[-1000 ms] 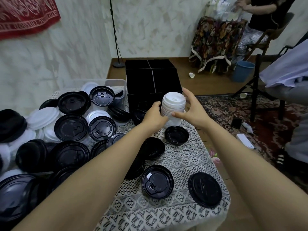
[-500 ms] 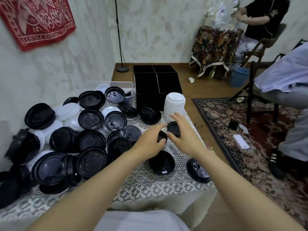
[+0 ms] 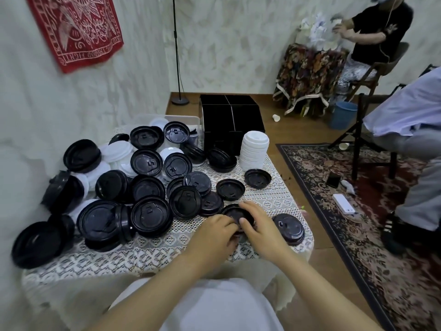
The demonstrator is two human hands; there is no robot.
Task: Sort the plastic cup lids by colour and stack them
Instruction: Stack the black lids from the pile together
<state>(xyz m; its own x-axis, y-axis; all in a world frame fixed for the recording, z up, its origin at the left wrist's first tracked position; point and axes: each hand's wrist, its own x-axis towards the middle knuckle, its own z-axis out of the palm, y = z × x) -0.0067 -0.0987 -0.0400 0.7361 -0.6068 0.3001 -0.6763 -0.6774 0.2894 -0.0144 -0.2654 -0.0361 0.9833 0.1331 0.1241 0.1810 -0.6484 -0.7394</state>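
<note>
Both hands are on one black lid (image 3: 235, 212) near the front edge of the table (image 3: 133, 253). The left hand (image 3: 214, 235) has its fingers bent round the near rim of the lid. The right hand (image 3: 260, 225) has its fingers bent over the far side, and its thumb (image 3: 245, 224) sits on top. So both hands grip this lid, and the two hands touch each other. The lid lies low and about flat on the white lace cloth (image 3: 274, 199). I cannot tell which face is up, as the hands cover most of it. A tall stack of white lids (image 3: 254, 151) stands at the far right of the table. It is straight up, so its long way runs up and down. A big heap of black lids (image 3: 148, 187) fills the left side, with some white ones mixed in. Most lie flat, and a few lean on their edges. A black box (image 3: 231, 120) with split parts stands behind the table. On the wood floor are a patterned rug (image 3: 358, 223) and a blue bucket (image 3: 342, 114). A red cloth (image 3: 76, 27) hangs on the pale wall.
</note>
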